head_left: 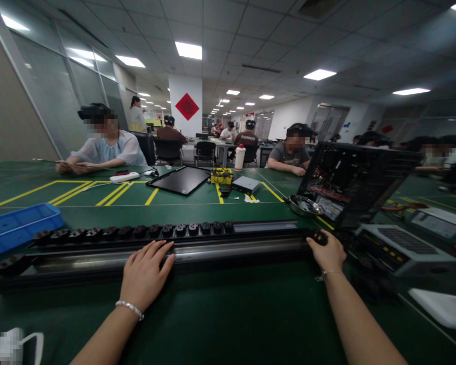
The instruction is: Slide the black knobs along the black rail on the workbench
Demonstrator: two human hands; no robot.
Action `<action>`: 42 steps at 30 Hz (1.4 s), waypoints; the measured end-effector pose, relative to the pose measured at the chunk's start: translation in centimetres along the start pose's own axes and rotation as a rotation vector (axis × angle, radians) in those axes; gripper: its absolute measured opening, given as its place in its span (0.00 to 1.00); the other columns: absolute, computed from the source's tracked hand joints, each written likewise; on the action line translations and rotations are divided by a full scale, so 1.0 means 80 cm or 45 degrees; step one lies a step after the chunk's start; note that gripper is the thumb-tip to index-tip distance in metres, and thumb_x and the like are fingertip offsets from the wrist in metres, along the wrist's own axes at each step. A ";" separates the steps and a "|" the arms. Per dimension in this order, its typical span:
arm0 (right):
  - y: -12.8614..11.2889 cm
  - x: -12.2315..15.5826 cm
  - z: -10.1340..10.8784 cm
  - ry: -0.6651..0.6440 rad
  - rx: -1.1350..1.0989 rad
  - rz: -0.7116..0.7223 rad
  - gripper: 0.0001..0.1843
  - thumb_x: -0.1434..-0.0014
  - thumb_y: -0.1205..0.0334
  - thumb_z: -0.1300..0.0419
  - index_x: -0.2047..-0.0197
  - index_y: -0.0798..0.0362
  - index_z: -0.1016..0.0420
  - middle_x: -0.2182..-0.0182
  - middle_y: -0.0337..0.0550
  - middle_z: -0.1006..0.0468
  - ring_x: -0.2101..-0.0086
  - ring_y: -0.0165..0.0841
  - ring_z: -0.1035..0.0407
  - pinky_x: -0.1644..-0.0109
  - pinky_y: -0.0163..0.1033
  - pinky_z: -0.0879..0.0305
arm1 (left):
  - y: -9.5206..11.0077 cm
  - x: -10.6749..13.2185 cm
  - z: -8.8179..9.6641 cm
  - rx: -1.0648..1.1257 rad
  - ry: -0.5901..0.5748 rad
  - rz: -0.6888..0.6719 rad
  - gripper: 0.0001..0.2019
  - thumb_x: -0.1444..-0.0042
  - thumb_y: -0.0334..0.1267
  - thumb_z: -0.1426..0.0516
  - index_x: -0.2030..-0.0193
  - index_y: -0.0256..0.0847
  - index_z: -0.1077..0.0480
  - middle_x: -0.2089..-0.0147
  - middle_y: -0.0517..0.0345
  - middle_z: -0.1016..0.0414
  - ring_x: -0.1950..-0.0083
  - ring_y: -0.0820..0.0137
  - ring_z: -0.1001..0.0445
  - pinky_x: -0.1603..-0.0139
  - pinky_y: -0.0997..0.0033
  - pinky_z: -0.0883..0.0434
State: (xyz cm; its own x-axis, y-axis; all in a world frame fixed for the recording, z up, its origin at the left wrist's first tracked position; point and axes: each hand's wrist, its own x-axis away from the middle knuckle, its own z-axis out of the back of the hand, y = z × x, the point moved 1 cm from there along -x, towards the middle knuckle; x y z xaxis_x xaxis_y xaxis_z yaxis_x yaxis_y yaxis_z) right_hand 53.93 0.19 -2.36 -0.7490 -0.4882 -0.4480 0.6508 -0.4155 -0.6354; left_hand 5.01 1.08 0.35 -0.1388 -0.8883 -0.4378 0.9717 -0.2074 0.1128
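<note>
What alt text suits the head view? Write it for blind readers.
A left hand lies flat on a long black rail across a green table; the right hand grips a small black part at its right end. A blue tray sits left.

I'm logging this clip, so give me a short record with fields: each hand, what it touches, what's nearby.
left hand: flat on the long rail, fingers spread
right hand: curled on a black piece at the rail's right end
rail: across the green table, black parts in a row along it
nearby: blue tray left, open computer case right

Bracelets (129,307) behind left grip (145,276), right grip (329,253)
</note>
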 end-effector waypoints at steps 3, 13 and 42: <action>0.000 -0.001 0.001 -0.006 0.005 -0.044 0.27 0.59 0.47 0.43 0.55 0.51 0.32 0.57 0.49 0.33 0.51 0.48 0.43 0.47 0.52 0.50 | 0.000 0.000 0.001 0.004 -0.006 0.004 0.20 0.45 0.48 0.55 0.48 0.51 0.34 0.46 0.60 0.31 0.43 0.64 0.38 0.46 0.59 0.44; 0.005 -0.001 0.000 -0.014 -0.021 -0.089 0.27 0.59 0.47 0.42 0.55 0.50 0.33 0.59 0.49 0.32 0.53 0.48 0.41 0.48 0.53 0.48 | -0.001 0.000 -0.001 -0.004 -0.003 0.006 0.20 0.45 0.48 0.55 0.48 0.52 0.34 0.46 0.60 0.31 0.43 0.63 0.38 0.46 0.59 0.44; -0.006 0.010 0.013 0.268 -0.041 0.192 0.21 0.50 0.48 0.51 0.63 0.54 0.27 0.54 0.51 0.34 0.50 0.44 0.43 0.45 0.52 0.52 | 0.001 0.000 0.000 -0.028 -0.034 0.019 0.20 0.44 0.48 0.56 0.48 0.52 0.35 0.45 0.61 0.32 0.42 0.65 0.39 0.45 0.61 0.45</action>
State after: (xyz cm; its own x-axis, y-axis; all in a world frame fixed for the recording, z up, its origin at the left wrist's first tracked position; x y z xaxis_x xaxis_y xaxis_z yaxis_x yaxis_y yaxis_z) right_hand 53.15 -0.80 -1.73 -0.6553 -0.3708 -0.6581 0.7553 -0.3237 -0.5698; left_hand 5.11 1.06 0.39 -0.1290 -0.9021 -0.4118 0.9777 -0.1850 0.0992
